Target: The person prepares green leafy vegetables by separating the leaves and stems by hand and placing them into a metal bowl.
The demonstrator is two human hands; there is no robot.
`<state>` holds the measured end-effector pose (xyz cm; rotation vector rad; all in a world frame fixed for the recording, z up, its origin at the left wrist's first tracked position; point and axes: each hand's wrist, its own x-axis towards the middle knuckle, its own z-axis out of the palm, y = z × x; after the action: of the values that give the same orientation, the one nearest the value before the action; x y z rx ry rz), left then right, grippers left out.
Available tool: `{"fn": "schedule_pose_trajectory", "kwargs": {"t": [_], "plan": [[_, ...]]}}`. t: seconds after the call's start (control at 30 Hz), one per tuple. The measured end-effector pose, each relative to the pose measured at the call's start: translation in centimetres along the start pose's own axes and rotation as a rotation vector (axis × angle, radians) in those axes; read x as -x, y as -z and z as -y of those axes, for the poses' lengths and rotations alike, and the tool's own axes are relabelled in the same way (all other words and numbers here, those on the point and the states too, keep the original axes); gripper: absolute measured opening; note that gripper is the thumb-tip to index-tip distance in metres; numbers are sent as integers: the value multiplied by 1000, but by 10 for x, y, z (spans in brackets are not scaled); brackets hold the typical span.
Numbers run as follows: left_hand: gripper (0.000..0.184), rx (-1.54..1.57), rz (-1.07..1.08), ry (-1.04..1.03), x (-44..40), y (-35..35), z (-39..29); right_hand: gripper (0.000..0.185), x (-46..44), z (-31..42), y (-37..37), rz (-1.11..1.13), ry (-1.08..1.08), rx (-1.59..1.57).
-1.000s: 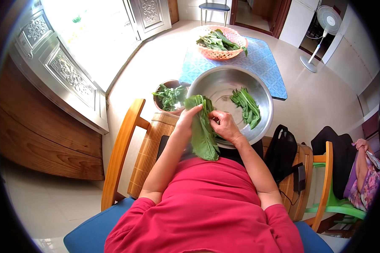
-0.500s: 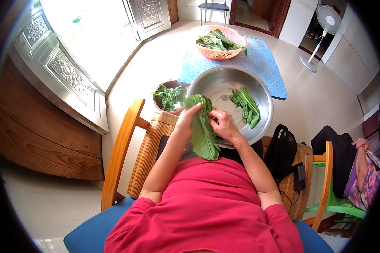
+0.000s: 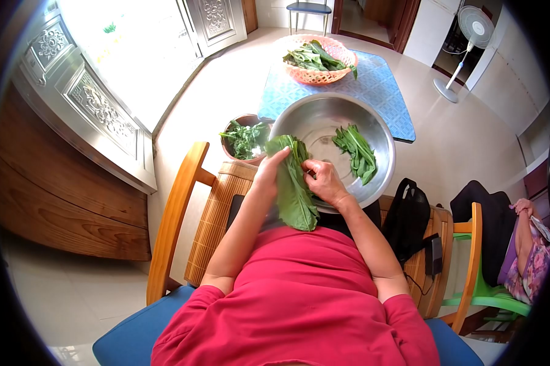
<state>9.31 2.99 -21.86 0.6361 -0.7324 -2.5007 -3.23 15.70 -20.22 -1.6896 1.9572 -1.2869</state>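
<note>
A bunch of large leafy greens hangs down over my lap, gripped near its upper part by my left hand. My right hand is closed in a pinch at the right edge of the same leaves; the exact spot under its fingers is hidden. Just beyond both hands stands a wide steel basin, its near rim partly behind my right hand. Inside it, on the right side, lies a small pile of picked greens.
A pink plastic basket of leaves stands on a blue patterned table. Left of the basin is a bucket with green scraps. A black bag lies on the right. Another person sits far right; a fan stands behind.
Almost nothing differs. Both hands keep their places on the leafy greens, and the whole view has shifted very slightly.
</note>
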Motion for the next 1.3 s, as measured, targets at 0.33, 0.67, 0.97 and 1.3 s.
{"fn": "schedule_pose_trajectory", "kwargs": {"t": [0.33,0.67,0.97,1.3], "plan": [[29,80,60,-72,6,-9,1,12,3,-7,-6,11,51,59],[28,69,57,-78,-1,0,4,11,4,-8,-6,31,28,89],[29,78,51,-45,-3,1,4,11,4,-8,-6,38,18,99],[29,92,72,-48,-3,0,4,9,3,-4,-5,33,22,100]]}}
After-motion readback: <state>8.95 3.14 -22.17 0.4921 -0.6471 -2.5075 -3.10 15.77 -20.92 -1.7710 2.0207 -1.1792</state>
